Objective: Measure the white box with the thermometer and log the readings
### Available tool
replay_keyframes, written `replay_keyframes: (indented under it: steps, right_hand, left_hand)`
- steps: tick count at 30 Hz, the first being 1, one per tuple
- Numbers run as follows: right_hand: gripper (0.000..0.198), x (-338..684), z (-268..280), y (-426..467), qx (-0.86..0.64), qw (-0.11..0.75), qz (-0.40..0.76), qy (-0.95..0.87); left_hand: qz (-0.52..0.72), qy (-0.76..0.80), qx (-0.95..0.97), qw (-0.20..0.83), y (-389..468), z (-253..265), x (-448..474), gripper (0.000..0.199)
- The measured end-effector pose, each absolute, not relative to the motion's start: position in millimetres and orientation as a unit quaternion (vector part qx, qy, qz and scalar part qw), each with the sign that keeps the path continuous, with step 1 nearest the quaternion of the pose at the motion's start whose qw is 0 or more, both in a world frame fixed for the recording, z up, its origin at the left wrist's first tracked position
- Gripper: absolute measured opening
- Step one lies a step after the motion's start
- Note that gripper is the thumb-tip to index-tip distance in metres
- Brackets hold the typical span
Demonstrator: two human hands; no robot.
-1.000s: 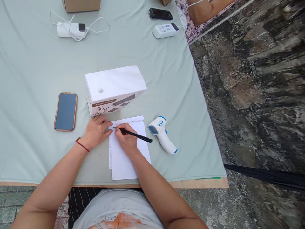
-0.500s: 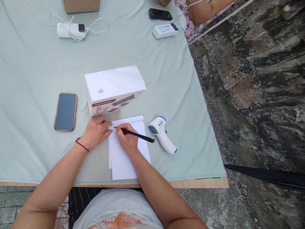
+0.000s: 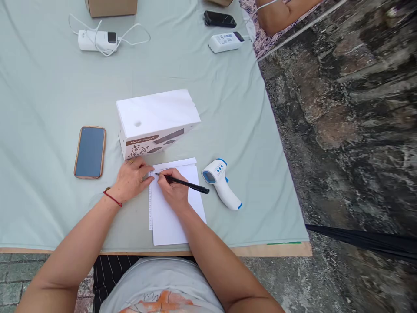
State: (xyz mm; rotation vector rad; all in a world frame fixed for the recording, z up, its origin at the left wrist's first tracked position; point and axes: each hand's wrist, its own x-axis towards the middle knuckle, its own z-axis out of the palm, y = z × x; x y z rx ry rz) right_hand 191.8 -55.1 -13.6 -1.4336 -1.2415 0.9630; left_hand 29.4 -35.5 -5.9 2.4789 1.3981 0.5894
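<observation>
Sheets of white paper point(image 3: 169, 217) lie at the near middle of the table, over a ruled or printed strip point(image 3: 150, 208) that shows along their left side. My right hand point(image 3: 174, 187) is closed around a black pen point(image 3: 192, 186), its tip touching the upper left of the paper. My left hand point(image 3: 133, 177) rests at the top left corner, thumb and forefinger apart, fingertips on the paper's edge. Just beyond it stands a white box point(image 3: 156, 113) printed "NutriMotion". To the right of the paper lies a white and blue infrared thermometer point(image 3: 221, 184).
A smartphone point(image 3: 90, 152) in a brown case lies left of the box. Farther back are a white device with a cable point(image 3: 97, 40), a cardboard box point(image 3: 112, 8), a black phone point(image 3: 220, 19) and another white device point(image 3: 226, 42). Another person's arm point(image 3: 276, 17) shows at the top right.
The pen's back end has shifted slightly left with a small movement of my right hand. My left hand and the objects on the table stay where they were.
</observation>
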Motion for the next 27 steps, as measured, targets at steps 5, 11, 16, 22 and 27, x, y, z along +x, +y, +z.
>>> replay_keyframes:
  steps: [5,11,16,22,27]
  right_hand:
    - [0.006,192.7,-19.5,-54.7,-0.589,0.507,0.379,-0.502]
    - [0.011,209.6,-7.6,-51.9,-0.563,0.523,0.266,-0.582]
    - [0.029,243.8,-8.3,-51.3,-0.554,0.402,0.115,-0.72]
    - [0.041,263.4,-36.1,-57.5,-0.611,0.199,0.032,-0.765]
    - [0.044,276.3,-21.7,-54.6,-0.646,0.191,0.025,-0.739]
  left_hand:
    - [0.204,0.478,0.847,0.109,-34.2,-7.1,29.0,0.022]
    - [0.209,0.476,0.849,0.099,-30.5,-11.2,29.4,0.02]
    - [0.361,0.455,0.812,0.059,-27.0,-6.2,26.2,0.01]
    - [0.541,0.47,0.695,-0.048,-18.6,3.1,9.8,0.015]
    - [0.559,0.545,0.624,0.021,-8.7,-8.9,2.0,0.057]
